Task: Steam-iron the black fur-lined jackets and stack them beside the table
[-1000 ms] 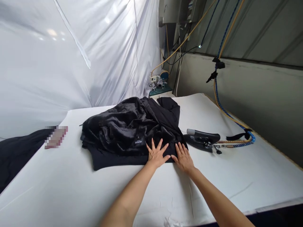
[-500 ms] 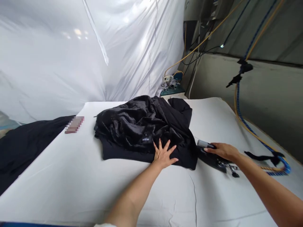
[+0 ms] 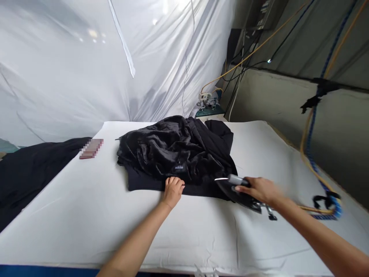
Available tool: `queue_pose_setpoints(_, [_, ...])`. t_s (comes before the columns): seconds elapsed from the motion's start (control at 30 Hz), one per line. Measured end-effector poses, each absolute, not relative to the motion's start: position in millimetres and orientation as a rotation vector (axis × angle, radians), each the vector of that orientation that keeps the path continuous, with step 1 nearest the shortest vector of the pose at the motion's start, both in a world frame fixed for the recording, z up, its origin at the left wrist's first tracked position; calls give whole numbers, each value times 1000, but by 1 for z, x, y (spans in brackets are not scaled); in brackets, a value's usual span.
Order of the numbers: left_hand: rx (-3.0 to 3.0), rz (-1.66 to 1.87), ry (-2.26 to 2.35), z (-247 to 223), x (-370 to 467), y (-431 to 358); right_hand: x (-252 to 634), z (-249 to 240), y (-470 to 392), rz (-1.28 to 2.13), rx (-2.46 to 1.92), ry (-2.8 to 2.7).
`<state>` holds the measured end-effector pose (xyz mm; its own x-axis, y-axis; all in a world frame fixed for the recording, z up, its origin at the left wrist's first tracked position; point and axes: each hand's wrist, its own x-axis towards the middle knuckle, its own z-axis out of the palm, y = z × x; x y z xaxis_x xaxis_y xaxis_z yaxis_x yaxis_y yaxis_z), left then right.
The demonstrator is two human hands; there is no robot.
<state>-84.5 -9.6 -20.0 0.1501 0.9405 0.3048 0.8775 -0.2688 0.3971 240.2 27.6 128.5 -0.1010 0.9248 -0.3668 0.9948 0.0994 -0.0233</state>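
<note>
A black garment (image 3: 178,148) with a shiny plush lining and a GUESS label lies rumpled on a white-covered table. My left hand (image 3: 173,190) is closed at its near edge, fingers bent together onto the smooth black band left of the middle. In my right hand (image 3: 261,188) is the handle of a steam iron (image 3: 240,198), a dark one with a grey grip end. The iron's front part rests over the right end of the band; its rear sticks out past the cloth. My right fingers wrap round the handle and partly hide it.
A blue and orange hose (image 3: 325,215) runs from the iron up the right side. Dark cloth (image 3: 31,169) lies at the left table edge beside a blurred-out pinkish object (image 3: 92,149). White sheeting (image 3: 72,77) hangs behind; a small machine (image 3: 207,102) stands at the back.
My left hand has moved left along the band, and its spread fingers have drawn together. My right hand has brought the iron left onto the garment's right end.
</note>
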Motion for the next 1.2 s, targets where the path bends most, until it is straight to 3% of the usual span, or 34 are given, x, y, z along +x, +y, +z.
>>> queue_pose_setpoints(0.2, [2165, 576, 1962, -25, -114, -15, 182, 91, 50, -286, 1619, 2252])
queue_pose_setpoints(0.7, [2211, 274, 1799, -7, -171, -8, 153, 88, 55, -242, 1532, 2345])
queue_pose_setpoints(1.2, [2047, 467, 2174, -14, -193, -21, 80, 83, 41, -240, 1428, 2484])
